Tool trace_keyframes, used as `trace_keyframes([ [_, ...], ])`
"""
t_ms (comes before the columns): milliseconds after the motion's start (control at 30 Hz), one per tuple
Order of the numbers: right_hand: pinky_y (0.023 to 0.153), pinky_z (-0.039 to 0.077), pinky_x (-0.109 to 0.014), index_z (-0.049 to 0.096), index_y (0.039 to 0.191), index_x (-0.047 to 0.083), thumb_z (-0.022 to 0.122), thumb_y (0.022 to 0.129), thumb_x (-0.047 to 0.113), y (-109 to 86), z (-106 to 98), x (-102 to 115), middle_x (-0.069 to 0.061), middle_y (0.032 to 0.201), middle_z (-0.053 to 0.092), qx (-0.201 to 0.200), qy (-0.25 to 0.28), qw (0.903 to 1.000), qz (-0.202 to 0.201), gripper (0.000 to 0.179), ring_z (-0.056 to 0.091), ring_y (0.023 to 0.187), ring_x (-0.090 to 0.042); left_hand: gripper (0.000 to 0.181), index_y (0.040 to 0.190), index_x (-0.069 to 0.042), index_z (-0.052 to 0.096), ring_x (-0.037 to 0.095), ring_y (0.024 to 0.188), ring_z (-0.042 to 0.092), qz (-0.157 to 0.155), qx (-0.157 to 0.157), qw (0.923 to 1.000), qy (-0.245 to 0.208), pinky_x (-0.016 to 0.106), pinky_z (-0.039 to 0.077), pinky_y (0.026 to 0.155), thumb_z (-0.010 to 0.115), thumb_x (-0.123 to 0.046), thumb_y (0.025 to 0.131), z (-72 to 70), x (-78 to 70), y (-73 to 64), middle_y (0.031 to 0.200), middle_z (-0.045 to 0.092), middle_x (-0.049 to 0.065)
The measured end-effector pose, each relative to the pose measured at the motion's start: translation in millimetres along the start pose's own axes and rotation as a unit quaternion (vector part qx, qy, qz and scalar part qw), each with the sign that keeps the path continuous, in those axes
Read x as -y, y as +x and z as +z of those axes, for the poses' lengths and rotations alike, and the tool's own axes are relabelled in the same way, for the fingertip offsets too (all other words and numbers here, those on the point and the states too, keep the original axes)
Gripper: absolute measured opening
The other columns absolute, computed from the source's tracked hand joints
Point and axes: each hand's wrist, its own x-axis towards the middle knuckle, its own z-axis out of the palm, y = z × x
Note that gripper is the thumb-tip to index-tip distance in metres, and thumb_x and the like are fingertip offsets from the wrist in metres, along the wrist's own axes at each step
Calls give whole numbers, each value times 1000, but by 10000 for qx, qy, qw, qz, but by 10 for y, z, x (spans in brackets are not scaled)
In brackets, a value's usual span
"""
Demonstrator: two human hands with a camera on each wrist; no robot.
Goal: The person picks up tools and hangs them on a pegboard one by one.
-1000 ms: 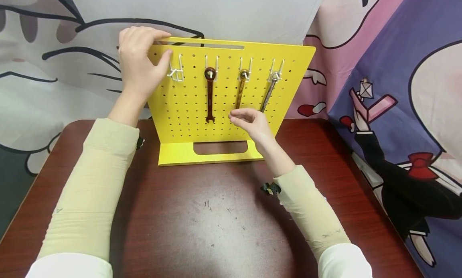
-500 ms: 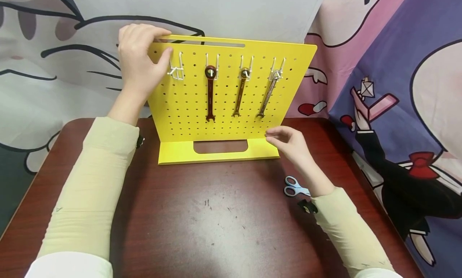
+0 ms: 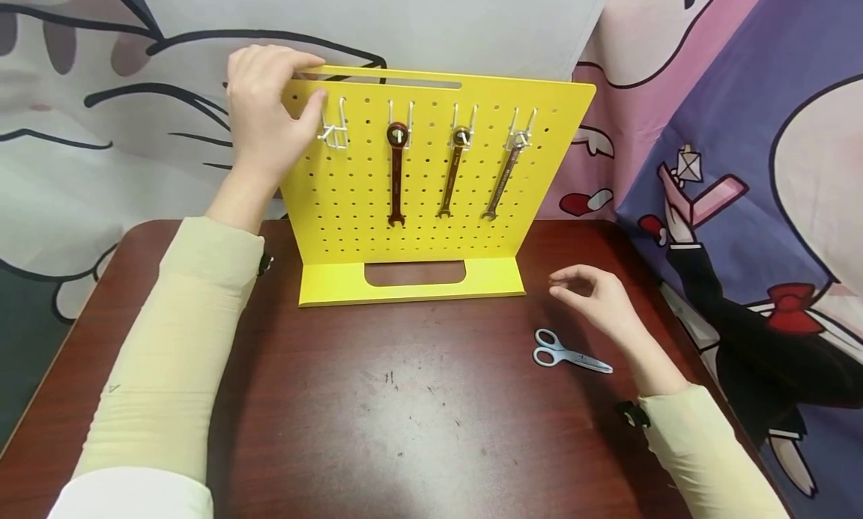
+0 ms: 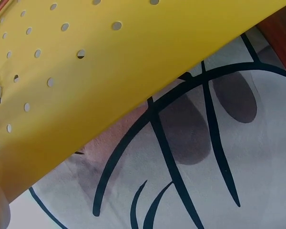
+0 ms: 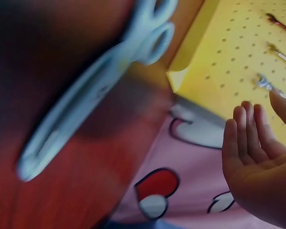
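My left hand (image 3: pixel 270 114) grips the upper left corner of a yellow pegboard (image 3: pixel 418 189), its thumb against the front face. In the left wrist view only a bit of that hand shows beside the yellow board (image 4: pixel 100 71). On white hooks hang three combination wrenches: a dark reddish one (image 3: pixel 396 174), a thinner brownish one (image 3: pixel 452 173) and a silver one (image 3: pixel 504 176). Over the table, right of the board, my right hand (image 3: pixel 596 298) holds nothing, its fingers loosely bent. Below it lie light blue scissors (image 3: pixel 569 356); they loom blurred in the right wrist view.
A further white hook (image 3: pixel 333 133) at the board's left bears no wrench. The board stands on its yellow base (image 3: pixel 411 294) on a dark red-brown table (image 3: pixel 404 399). Cartoon-printed cloth (image 3: pixel 728 167) hangs behind and at the right.
My right hand has moved from near the lower ends of the wrenches to the right and down, clear of the board, uncovering the scissors. The left hand keeps its grip on the corner.
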Motion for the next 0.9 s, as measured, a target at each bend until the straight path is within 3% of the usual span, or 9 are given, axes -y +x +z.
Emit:
trace_keyframes([
  [167,77,49,-12,78,112,4,84,90,12,-151,-48,-202,-11,97,80,298,-469,9984,-134,24,63,85,8,24,118,-6,79,36,114,64,-46,18,10000,47,34,34,119,74,-11,95,-3,-7,4,117,79,14],
  [433,83,54,-15,79,108,6,89,83,8,-343,-78,-415,-6,99,80,756,-949,9916,-444,27,73,92,-12,24,118,-5,78,36,114,64,-58,28,9999,92,34,33,120,74,-11,95,-16,-2,-2,117,79,15],
  [667,80,58,-18,78,103,7,91,80,5,-428,-78,-553,-3,95,79,1153,-816,9885,-533,26,72,88,-7,24,118,-5,78,37,113,64,-30,12,10000,86,34,33,120,73,-11,95,-12,-5,-5,117,78,15],
  [900,77,58,-20,78,99,7,91,79,4,-480,-33,-630,-1,93,77,1493,-629,9861,-357,25,69,85,-3,24,118,-5,78,37,113,64,5,-12,10000,68,34,34,119,73,-12,95,5,-1,-3,117,79,15],
])
